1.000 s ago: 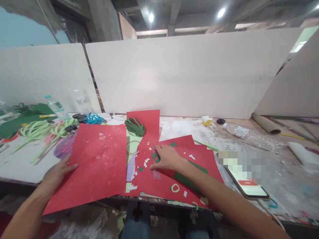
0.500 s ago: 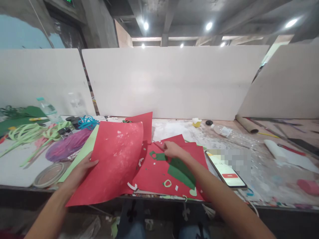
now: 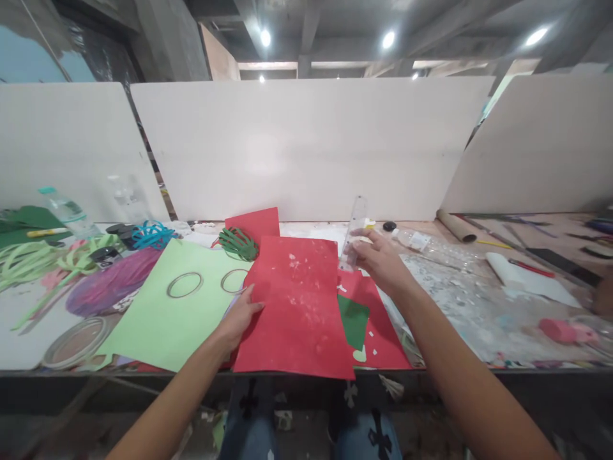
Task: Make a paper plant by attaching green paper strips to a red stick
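Bench (image 3: 450, 319): white-smeared, scrap-strewn. Red sheet (image 3: 299, 306): at bench's front edge, partly over other red paper (image 3: 387, 338); left edge pinched in grip of left hand (image 3: 240, 321). Probably light, floppy, easily creased (best held by opposite edges). Clear ruler (image 3: 357, 217): beside red sheet's far right corner, pinched in grip of right hand (image 3: 383, 262); likely light, stiff, slick; best taken mid-length.

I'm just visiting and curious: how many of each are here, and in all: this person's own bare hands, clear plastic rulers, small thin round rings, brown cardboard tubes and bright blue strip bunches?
Bare left hand and bare right hand: 2
Clear plastic ruler: 1
Small thin round rings: 2
Brown cardboard tube: 1
Bright blue strip bunch: 1
Total: 7
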Demonstrator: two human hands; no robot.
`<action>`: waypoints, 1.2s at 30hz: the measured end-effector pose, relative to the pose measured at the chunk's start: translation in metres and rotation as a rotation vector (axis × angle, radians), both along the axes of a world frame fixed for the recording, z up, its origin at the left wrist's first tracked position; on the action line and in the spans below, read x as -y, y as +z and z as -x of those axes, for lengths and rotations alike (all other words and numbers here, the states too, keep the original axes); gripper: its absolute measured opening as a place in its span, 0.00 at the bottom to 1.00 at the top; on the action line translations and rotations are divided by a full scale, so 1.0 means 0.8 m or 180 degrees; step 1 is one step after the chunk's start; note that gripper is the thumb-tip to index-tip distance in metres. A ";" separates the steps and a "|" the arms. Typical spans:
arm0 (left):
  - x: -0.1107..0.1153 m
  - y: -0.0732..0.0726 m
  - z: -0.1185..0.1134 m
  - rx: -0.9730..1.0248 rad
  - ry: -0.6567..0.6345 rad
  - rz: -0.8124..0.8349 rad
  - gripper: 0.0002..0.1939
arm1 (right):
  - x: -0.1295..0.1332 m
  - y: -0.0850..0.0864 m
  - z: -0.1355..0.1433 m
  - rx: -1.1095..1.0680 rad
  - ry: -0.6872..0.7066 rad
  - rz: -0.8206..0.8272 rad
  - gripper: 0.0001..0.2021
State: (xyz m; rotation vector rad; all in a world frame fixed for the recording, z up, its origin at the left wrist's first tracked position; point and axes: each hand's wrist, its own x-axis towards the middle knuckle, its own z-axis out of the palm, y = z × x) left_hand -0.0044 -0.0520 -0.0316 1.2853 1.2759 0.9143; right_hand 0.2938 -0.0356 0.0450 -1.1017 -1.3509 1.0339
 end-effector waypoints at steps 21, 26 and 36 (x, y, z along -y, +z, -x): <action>-0.012 0.018 -0.028 -0.2854 -0.1456 -0.1721 0.33 | 0.007 -0.088 0.035 0.3208 0.0141 0.0414 0.12; -0.019 -0.008 -0.048 -0.3330 -0.1830 -0.1339 0.41 | -0.012 -0.090 -0.012 0.3581 -0.0168 0.0649 0.13; -0.031 -0.020 -0.071 -0.3333 -0.1776 -0.1578 0.48 | -0.050 -0.107 0.007 0.3527 0.0087 0.0590 0.07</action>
